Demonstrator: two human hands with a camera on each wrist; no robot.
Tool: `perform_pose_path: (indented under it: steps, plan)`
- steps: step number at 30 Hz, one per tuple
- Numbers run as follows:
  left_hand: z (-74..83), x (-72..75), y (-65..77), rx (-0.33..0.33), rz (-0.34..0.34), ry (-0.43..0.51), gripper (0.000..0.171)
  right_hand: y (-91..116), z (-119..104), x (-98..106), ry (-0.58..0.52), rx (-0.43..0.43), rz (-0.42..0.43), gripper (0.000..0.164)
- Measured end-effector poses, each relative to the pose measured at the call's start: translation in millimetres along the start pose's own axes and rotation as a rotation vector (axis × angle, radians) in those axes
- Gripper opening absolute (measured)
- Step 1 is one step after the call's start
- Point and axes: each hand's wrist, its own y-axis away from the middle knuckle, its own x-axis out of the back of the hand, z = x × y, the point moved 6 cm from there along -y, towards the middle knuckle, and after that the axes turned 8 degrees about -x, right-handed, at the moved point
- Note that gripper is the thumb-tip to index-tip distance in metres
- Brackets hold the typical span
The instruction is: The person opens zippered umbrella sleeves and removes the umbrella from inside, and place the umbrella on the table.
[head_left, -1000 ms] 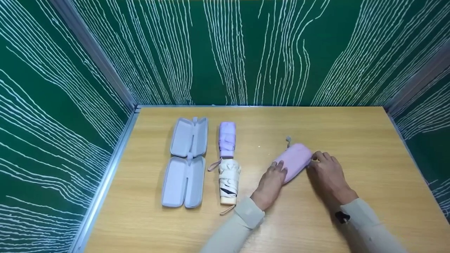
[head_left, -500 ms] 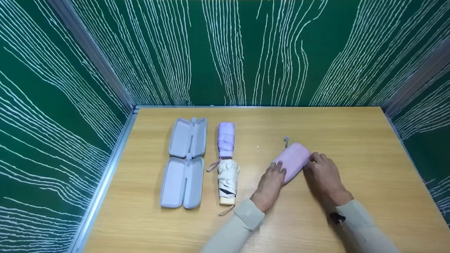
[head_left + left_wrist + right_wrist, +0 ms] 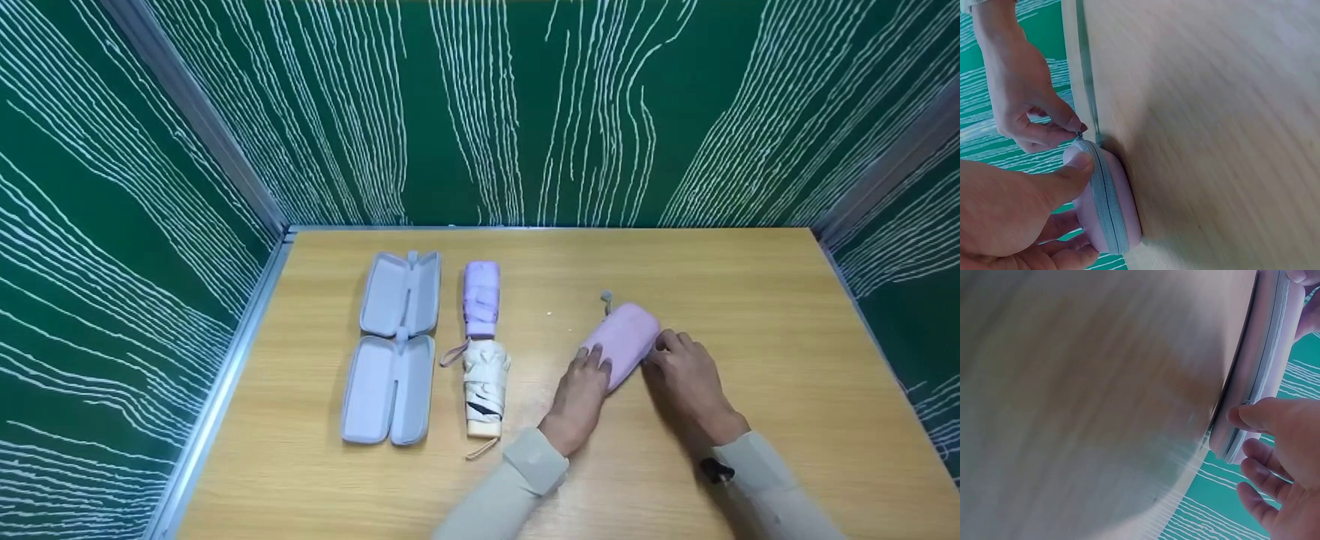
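A pink zip case (image 3: 627, 331) lies slantwise on the table, right of centre. My left hand (image 3: 579, 394) grips its near end, thumb on the zipper side and fingers over the top. At the case's right side, my right hand (image 3: 691, 379) pinches the zipper pull (image 3: 1080, 135) between thumb and forefinger. The left wrist view shows a grey zipper band (image 3: 1107, 205) closed along the near part. Much of the pull is hidden by the fingers in the right wrist view. A small grey strap (image 3: 607, 297) sticks out at the far end.
Two grey-lilac cases (image 3: 367, 390) lie spread open end to end at the left. Beside them are a folded purple umbrella (image 3: 481, 296) and a folded cream umbrella (image 3: 486, 379), both with wrist loops. Green walls with white lines border the wooden table (image 3: 300, 480).
My right hand has slid a little along the case's right side, toward the near end, with the zipper pull. The left hand keeps its hold on the case, and the umbrellas stay put.
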Motion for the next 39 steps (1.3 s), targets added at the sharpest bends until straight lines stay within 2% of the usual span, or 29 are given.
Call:
perform_pose_path:
  steps: [3,9,19,27,36,39]
  plan:
    - [0.8,0.1,0.4,-0.003,-0.010,-0.026,0.036,1,-3,0,0.003,0.017,0.011,0.014]
    - [0.2,-0.7,-0.4,-0.006,-0.019,-0.011,0.038,2,-6,0,0.016,0.025,0.008,0.014]
    - [1.2,1.5,0.3,0.028,0.042,0.013,0.034,5,-14,1,0.005,0.029,-0.001,0.018]
    - [5.1,2.2,0.1,0.044,0.033,0.002,0.035,9,-20,0,-0.004,0.057,0.013,0.027]
    - [7.0,0.9,0.2,0.065,0.025,0.011,0.035,11,-26,-1,0.022,0.053,-0.014,0.027]
    - [8.7,0.5,0.3,0.074,0.018,-0.043,0.037,11,-28,-1,0.045,0.047,-0.033,0.030]
